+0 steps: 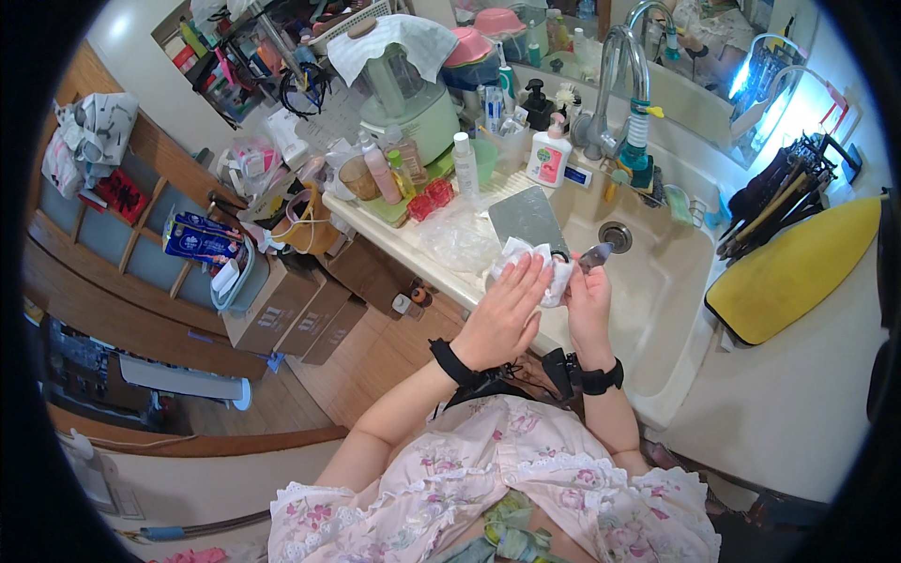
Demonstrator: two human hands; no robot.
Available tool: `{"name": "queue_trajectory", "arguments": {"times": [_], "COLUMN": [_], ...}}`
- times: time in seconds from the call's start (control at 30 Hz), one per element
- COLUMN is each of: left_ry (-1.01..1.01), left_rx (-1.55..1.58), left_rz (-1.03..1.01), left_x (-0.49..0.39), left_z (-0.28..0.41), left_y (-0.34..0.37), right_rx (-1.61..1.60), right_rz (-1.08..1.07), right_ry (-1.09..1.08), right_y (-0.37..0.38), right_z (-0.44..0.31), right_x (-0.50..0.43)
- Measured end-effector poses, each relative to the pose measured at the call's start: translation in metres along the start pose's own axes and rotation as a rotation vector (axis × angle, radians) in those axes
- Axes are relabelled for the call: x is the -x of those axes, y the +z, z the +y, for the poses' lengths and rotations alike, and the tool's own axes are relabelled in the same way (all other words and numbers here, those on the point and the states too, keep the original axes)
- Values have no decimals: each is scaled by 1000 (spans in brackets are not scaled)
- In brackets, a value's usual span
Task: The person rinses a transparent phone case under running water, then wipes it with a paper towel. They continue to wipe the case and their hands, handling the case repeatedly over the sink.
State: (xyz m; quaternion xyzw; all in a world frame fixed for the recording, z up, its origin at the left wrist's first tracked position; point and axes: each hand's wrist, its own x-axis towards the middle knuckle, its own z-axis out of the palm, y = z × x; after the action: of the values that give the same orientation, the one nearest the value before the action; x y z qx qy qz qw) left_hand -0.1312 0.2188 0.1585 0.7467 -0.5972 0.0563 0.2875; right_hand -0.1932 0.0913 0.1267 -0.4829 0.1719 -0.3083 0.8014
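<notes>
Over the near edge of a cream sink [662,310], my left hand [503,310] lies with extended fingers against a crumpled white cloth or tissue [557,281]. My right hand [590,306] pinches a small translucent greyish item [595,256] near its fingertips, beside the same white material; what exactly the item is cannot be told. A flat grey rectangular plate [526,219] rests just beyond the fingers, partly over the sink's left rim. A crumpled clear plastic bag [461,238] lies left of the plate. Both wrists wear black straps.
A chrome faucet [602,105] rises behind the basin. A pump soap bottle [549,156], a white bottle [465,165], a red plastic item [431,200] and a green steamer [408,105] stand along the counter. A yellow ironing-board-shaped pad [795,271] and folded umbrellas [778,190] are at right.
</notes>
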Motion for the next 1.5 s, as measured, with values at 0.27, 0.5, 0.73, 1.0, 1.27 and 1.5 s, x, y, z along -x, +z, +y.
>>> {"name": "queue_trajectory", "arguments": {"times": [0.27,0.5,0.73,1.0,1.27,1.5], "left_ry": [39,-60,22,203,265,282], "left_rx": [35,7,18,-13,-120,42], "left_rz": [-65,24,-73,-246,-143,68], "left_x": [-9,-24,-30,-19,-13,-4], "left_z": [-10,-30,-34,-17,-24,-38], "left_y": [-5,-22,-26,-25,-22,-23], "right_rx": [122,53,29,-134,-261,-283], "right_rz": [-71,-179,-180,-145,-193,-197], "right_ry": [27,102,99,196,304,296], "right_y": [-3,10,10,1,1,7], "right_z": [2,1,-3,2,4,-4], "right_x": [-1,10,10,9,6,4]}}
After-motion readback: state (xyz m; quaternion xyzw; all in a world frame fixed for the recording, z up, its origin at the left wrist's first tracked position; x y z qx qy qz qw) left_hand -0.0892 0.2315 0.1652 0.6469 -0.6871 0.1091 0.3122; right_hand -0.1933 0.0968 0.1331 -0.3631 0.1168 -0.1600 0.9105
